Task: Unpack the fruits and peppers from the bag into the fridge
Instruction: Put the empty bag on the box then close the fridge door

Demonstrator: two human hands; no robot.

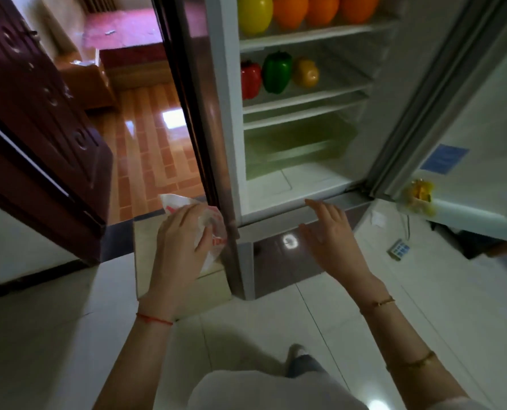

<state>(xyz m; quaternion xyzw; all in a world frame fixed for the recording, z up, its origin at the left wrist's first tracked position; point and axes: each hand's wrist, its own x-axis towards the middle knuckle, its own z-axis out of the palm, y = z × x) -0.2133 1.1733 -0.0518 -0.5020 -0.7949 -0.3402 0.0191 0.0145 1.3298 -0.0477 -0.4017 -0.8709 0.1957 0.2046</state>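
Fridge (pixel 231 119) is standing open, door (pixel 483 113) swung out to the right. Dark wooden door (pixel 39 113) is sitting left of it, with orange tiled floor (pixel 151 137) showing beyond. Crisper drawer (pixel 299 146) is sitting at the bottom of the fridge compartment, tinted green.

Top shelf is carrying a yellow fruit (pixel 254 13) at the left and three oranges (pixel 290 10) in a row beside it, touching. Middle shelf is holding a red pepper (pixel 250 79), green pepper (pixel 277 72) and yellow pepper (pixel 305 73), left to right, close together.

Left hand (pixel 181 235) is clutching the bag (pixel 208 229), white plastic with red print, crumpled, low by the fridge's left edge. Can't tell whether anything is inside it.

Right hand (pixel 330 235) is hovering open in front of the fridge's lower edge, fingers straight and spread, holding nothing.

Small keypad-like object (pixel 398 249) is lying on the white floor, right of the hand.
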